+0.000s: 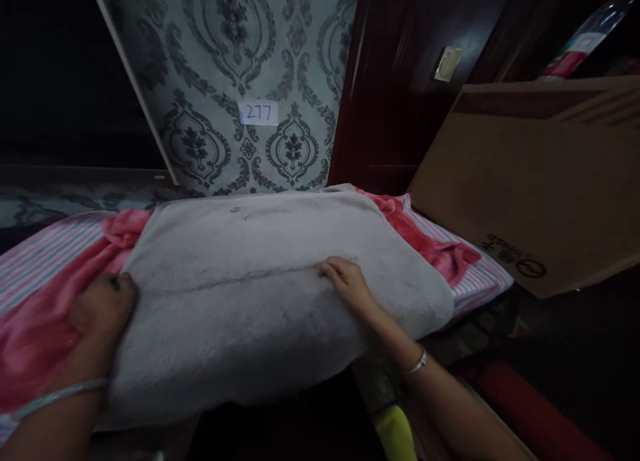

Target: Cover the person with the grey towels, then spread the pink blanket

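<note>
A grey fleecy towel (260,248) lies folded in front of me, with a crease running across its middle. It rests on a pink blanket (35,328), which lies over a striped cloth (45,248). My left hand (103,308) grips the towel's left edge, its fingers curled around the fabric. My right hand (347,281) rests on top of the towel at the crease, fingers pressed flat. Each wrist carries a thin bangle.
A large cardboard box (525,188) leans at the right, touching the striped cloth's corner. Behind stands a patterned wall with a label reading 277 (259,112) and a dark red wooden door (400,81). A yellow-green object (397,431) shows below my right forearm.
</note>
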The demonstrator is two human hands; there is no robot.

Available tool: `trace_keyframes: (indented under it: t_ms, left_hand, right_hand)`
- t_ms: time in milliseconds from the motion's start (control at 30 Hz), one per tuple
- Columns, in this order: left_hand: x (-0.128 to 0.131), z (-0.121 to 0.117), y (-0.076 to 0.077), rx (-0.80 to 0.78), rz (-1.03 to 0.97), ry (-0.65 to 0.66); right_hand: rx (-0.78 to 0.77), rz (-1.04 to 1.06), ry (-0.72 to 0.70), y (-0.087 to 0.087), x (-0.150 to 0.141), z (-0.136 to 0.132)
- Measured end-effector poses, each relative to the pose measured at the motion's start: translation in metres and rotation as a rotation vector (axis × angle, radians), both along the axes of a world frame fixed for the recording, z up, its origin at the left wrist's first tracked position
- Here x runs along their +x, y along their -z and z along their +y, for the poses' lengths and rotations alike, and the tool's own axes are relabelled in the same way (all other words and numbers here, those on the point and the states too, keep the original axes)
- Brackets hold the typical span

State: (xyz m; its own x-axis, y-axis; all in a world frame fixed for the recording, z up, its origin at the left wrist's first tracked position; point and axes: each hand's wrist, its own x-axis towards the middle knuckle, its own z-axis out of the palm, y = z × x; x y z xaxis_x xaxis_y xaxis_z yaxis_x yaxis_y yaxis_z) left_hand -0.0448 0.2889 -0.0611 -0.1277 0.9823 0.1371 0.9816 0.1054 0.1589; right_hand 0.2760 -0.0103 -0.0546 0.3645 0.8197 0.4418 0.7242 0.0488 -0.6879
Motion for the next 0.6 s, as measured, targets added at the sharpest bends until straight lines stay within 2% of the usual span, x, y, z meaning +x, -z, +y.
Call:
trace_keyframes:
  t_ms: [133,200,233,333,400,500,600]
  left_hand:
    - [-0.003,0.002,-0.001,-0.019,-0.015,0.007]
    - [-0.006,0.002,-0.001,-0.024,-0.053,0.029]
    - [-0.008,0.004,-0.002,-0.023,-0.097,0.048]
    - [-0.019,0.009,-0.001,-0.012,-0.27,0.102]
    - [-0.026,0.014,0.001,-0.008,-0.339,0.12]
    - [-0.033,0.022,0.002,-0.018,-0.357,0.135]
    - [-0.028,0.032,-0.002,-0.013,-0.35,0.192]
  right_hand:
    - [-0.416,-0.352,0.307,0.032,0.078,-0.001]
    - [-0.625,-0.436,0.431,0.048,0.101,-0.006]
    - [-0.681,-0.461,0.469,0.056,0.109,-0.009]
    - [-0.707,-0.516,0.5,0.078,0.124,-0.013]
    - [-0.689,-0.53,0.5,0.086,0.126,-0.013]
    - [-0.691,-0.522,0.493,0.091,0.127,-0.012]
    - [-0.668,-0.514,0.493,0.094,0.129,-0.011]
